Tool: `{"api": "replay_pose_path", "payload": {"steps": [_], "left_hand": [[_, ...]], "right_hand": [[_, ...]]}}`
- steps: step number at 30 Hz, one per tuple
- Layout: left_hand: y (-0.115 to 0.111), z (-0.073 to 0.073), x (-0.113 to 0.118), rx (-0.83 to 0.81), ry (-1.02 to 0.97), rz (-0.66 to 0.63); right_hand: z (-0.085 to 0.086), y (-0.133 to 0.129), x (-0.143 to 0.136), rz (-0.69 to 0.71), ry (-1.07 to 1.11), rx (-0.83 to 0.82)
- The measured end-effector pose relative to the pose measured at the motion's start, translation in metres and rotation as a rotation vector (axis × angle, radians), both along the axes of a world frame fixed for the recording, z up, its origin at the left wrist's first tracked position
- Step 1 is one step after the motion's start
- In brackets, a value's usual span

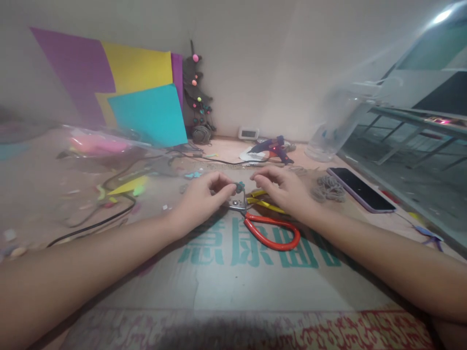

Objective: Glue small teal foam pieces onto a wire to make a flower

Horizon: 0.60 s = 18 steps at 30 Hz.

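My left hand [215,192] pinches a small dark grey and teal piece [240,186] between thumb and forefinger; its kind is too small to make out. A little to the right, my right hand [279,187] has thumb and forefinger drawn together, and what they hold, if anything, does not show. Scissors with red handles [272,238] lie just below both hands, the blades partly hidden by my left hand. Under my right hand rests a tool with yellow handles [268,205], partly covered. Beneath everything is cardboard [233,287] with green printed characters.
Right of my hand lie grey cord [330,188] and a phone [361,189]. At the back stand a glue gun [275,148], a small white display [248,132], a clear plastic container [326,138] and a dark tree-shaped decoration [199,97]. Coloured sheets [149,114] lean left; black cable [105,221] crosses scattered scraps.
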<state>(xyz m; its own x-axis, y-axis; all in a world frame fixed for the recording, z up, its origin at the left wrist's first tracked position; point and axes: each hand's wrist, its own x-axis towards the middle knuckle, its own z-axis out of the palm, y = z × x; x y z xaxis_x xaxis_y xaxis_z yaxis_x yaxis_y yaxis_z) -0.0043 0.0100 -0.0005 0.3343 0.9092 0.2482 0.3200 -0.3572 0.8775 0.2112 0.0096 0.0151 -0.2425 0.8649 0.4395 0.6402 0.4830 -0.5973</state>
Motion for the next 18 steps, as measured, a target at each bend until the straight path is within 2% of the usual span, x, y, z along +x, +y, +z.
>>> {"api": "replay_pose_path", "payload": {"steps": [4, 7, 13, 16, 18], "left_hand": [[0.001, 0.000, -0.001, 0.015, 0.014, -0.013], [0.001, -0.001, -0.001, 0.038, 0.043, -0.019], [0.002, -0.004, -0.002, 0.035, 0.054, -0.104], [0.003, -0.005, -0.002, 0.053, 0.085, -0.072], [0.004, -0.006, -0.002, 0.054, 0.094, -0.057]], "right_hand": [[0.000, -0.007, -0.006, 0.082, -0.025, -0.046], [0.000, -0.010, -0.008, 0.132, -0.037, -0.019], [-0.004, -0.013, -0.010, 0.116, -0.026, -0.011], [0.000, -0.006, -0.006, 0.156, -0.071, 0.010], [0.008, 0.005, 0.005, 0.123, -0.140, 0.059]]}}
